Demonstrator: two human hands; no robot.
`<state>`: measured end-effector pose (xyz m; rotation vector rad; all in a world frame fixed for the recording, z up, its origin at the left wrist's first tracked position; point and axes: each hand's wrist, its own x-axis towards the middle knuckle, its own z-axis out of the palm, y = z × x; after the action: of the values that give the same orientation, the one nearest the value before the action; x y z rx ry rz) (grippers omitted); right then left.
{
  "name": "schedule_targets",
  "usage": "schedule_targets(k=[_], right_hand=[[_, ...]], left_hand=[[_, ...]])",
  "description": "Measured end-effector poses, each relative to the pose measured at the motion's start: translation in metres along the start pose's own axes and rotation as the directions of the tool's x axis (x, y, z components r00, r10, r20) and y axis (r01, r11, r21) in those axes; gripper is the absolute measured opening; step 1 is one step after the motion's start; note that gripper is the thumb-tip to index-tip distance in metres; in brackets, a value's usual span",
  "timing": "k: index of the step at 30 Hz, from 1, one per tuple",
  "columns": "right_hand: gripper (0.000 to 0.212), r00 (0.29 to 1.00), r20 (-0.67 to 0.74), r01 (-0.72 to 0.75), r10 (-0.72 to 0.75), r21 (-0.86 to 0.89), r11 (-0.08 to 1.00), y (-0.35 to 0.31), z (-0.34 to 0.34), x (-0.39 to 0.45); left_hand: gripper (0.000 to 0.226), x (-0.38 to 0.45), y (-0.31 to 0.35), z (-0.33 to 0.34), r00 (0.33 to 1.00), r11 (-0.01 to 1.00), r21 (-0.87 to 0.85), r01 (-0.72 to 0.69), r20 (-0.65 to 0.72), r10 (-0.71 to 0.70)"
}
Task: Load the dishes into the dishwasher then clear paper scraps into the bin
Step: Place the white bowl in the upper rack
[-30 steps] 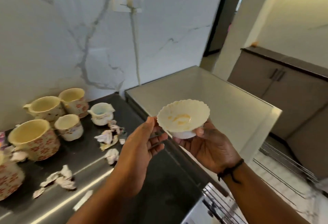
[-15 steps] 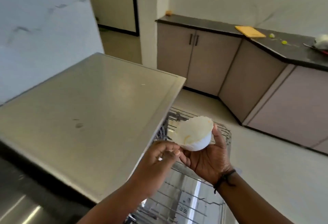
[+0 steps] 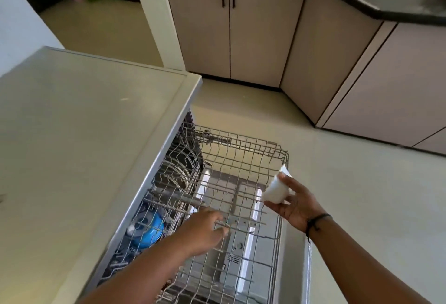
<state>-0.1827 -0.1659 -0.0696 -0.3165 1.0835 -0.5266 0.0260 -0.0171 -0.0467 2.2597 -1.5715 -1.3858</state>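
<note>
A small white bowl (image 3: 275, 190) is held in the right hand (image 3: 293, 203), tipped on its side so that its base faces left and toward the camera and its scalloped rim points away toward the floor. The bowl is cradled against the palm, with the thumb curled under its base and a finger laid across its upper wall. It is held over the right edge of the pulled-out upper rack (image 3: 241, 159) of the dishwasher (image 3: 154, 183), just beside the rack's wire rim. The left hand (image 3: 205, 229) is stretched over the rack's middle, fingers loosely bent with the tips at the wires; whether a wire is actually gripped cannot be told. A blue dish (image 3: 147, 230) is seen lower down, under the worktop (image 3: 79, 135).
</note>
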Motion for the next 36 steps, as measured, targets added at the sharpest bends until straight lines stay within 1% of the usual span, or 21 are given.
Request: schedule_targets(k=[3,5,6,7,9,11,13,15,17,19,21,23,24,26,27,28,29,33,36], right_hand=[[0.055,0.996,-0.072,0.037,-0.060,-0.285,0.958,-0.005,0.004,0.022],[0.061,0.984,-0.128,0.048,-0.121,-0.471,0.881,-0.005,0.009,0.040],[0.066,0.975,-0.146,0.059,-0.170,-0.565,0.823,-0.004,0.011,0.051],[0.072,0.962,-0.151,0.071,-0.227,-0.665,0.743,-0.003,0.014,0.061],[0.082,0.937,-0.116,0.074,-0.329,-0.855,0.513,0.001,0.021,0.080],[0.086,0.917,-0.061,0.065,-0.394,-0.952,0.298,0.005,0.028,0.102],[0.084,0.911,-0.014,0.049,-0.413,-0.989,0.142,0.010,0.036,0.123],[0.081,0.922,0.020,0.023,-0.387,-1.000,0.002,0.017,0.041,0.144],[0.078,0.937,0.034,-0.003,-0.347,-0.994,-0.106,0.025,0.043,0.161],[0.075,0.946,0.025,-0.036,-0.324,-0.983,-0.181,0.031,0.044,0.172],[0.074,0.949,0.002,-0.072,-0.316,-0.972,-0.222,0.036,0.044,0.180],[0.075,0.947,-0.014,-0.093,-0.321,-0.968,-0.233,0.040,0.042,0.185],[0.075,0.943,-0.014,-0.097,-0.331,-0.967,-0.235,0.041,0.041,0.186],[0.075,0.933,-0.009,-0.104,-0.359,-0.964,-0.245,0.044,0.039,0.188],[0.075,0.929,-0.008,-0.108,-0.371,-0.962,-0.250,0.046,0.038,0.189],[0.075,0.925,-0.006,-0.114,-0.380,-0.958,-0.262,0.047,0.038,0.189],[0.076,0.923,-0.001,-0.120,-0.386,-0.951,-0.285,0.049,0.038,0.190],[0.081,0.926,0.076,-0.112,-0.370,-0.879,-0.462,0.055,0.034,0.192],[0.085,0.928,0.118,-0.093,-0.354,-0.847,-0.524,0.055,0.030,0.191]], left_hand=[[0.055,0.040,-0.017,0.006,0.999,0.979,0.200,0.039,0.023,-0.044],[0.059,0.067,-0.025,0.010,0.997,0.958,0.280,0.058,0.028,-0.068],[0.061,0.080,-0.028,0.012,0.997,0.951,0.302,0.060,0.025,-0.071],[0.061,0.092,-0.031,0.014,0.998,0.946,0.320,0.056,0.019,-0.066],[0.060,0.113,-0.035,0.018,0.999,0.934,0.356,0.029,0.010,-0.035],[0.059,0.134,-0.042,0.024,1.000,0.919,0.394,-0.004,0.000,0.005],[0.058,0.149,-0.052,0.030,0.999,0.906,0.422,-0.032,-0.023,0.046],[0.059,0.160,-0.064,0.038,0.997,0.895,0.444,-0.037,-0.045,0.064],[0.062,0.164,-0.076,0.047,0.998,0.879,0.476,-0.033,-0.023,0.050],[0.065,0.163,-0.086,0.057,1.000,0.877,0.480,-0.026,0.018,0.019],[0.067,0.162,-0.095,0.066,0.999,0.883,0.469,-0.011,0.049,-0.013],[0.067,0.162,-0.101,0.074,0.998,0.891,0.453,-0.005,0.063,-0.027],[0.074,0.162,-0.103,0.077,0.998,0.897,0.443,-0.006,0.057,-0.021],[0.099,0.161,-0.106,0.081,0.999,0.901,0.434,-0.016,0.042,-0.002],[0.107,0.161,-0.108,0.082,0.999,0.900,0.435,-0.014,0.036,-0.002],[0.111,0.161,-0.109,0.083,1.000,0.898,0.439,-0.011,0.030,-0.002],[0.111,0.162,-0.111,0.084,1.000,0.897,0.441,-0.011,0.023,0.001],[0.108,0.163,-0.113,0.085,1.000,0.899,0.437,-0.014,0.009,0.012],[0.101,0.162,-0.113,0.084,1.000,0.900,0.434,-0.025,0.012,0.022]])
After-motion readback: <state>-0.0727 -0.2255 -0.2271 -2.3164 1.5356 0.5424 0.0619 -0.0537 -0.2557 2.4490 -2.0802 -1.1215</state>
